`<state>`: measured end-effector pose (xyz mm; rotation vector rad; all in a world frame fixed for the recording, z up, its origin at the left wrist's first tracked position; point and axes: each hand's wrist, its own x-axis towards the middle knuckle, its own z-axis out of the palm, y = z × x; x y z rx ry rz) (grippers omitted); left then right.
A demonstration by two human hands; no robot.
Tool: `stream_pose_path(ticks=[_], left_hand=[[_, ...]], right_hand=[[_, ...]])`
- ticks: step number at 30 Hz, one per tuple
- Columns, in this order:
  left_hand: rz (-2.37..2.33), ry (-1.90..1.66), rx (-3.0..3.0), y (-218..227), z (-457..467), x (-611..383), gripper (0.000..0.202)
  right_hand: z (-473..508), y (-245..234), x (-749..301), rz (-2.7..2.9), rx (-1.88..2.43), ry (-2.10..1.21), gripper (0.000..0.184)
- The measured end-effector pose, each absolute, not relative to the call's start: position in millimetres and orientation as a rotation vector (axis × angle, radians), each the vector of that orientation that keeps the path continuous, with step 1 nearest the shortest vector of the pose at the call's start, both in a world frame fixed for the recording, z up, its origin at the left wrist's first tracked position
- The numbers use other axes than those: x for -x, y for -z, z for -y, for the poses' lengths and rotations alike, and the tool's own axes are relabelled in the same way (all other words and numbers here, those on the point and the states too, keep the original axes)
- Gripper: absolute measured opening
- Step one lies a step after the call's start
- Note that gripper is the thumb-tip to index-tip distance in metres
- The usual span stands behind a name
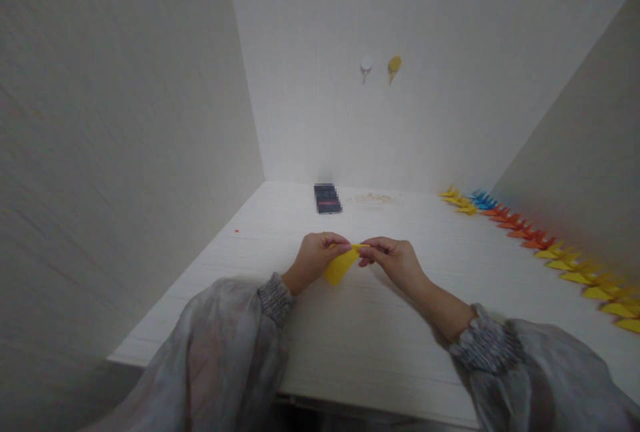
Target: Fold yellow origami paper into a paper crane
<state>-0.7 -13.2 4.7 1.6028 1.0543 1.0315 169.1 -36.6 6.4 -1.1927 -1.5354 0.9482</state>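
Note:
A folded piece of yellow paper (341,267) is held up over the middle of the white table, between my two hands. My left hand (320,253) pinches its upper edge with thumb and fingers. On the other side, my right hand (393,257) is closed with thumb against fingers on the paper's right end. The paper's loose part hangs down below my left fingers. My fingertips cover parts of the top edge, so the exact folds there cannot be made out.
Folded paper cranes in yellow (570,265), orange (520,225) and blue (483,199) line the right side of the white table (380,339). A dark blurred phone-like object (327,199) lies near the back wall. Two hooks, one white (366,65), one yellow (395,64), are on that wall.

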Motion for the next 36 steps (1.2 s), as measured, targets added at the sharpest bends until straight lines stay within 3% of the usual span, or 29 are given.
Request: stream_pose_path(ticks=[10,23,29,36], left_hand=[[-1.022,-1.039,-1.648,-4.8,14.6,-0.1,0.024],[-1.076,-1.046,-1.739,-4.2,13.4,2.9,0.03],[-1.076,-0.984,-1.746,-2.8,13.9,1.7,0.031],[-1.056,-0.934,-1.801,-7.0,17.4,-1.0,0.027]], right_hand=[[37.3,-7.0,-168.0,1.509,1.129,-0.993,0.022],[37.2,-5.6,-170.8,1.459,1.124,-0.993,0.038],[34.6,-7.6,-168.0,1.761,1.117,-0.581,0.018],[37.5,-10.6,-162.9,1.957,1.205,-0.507,0.015]])
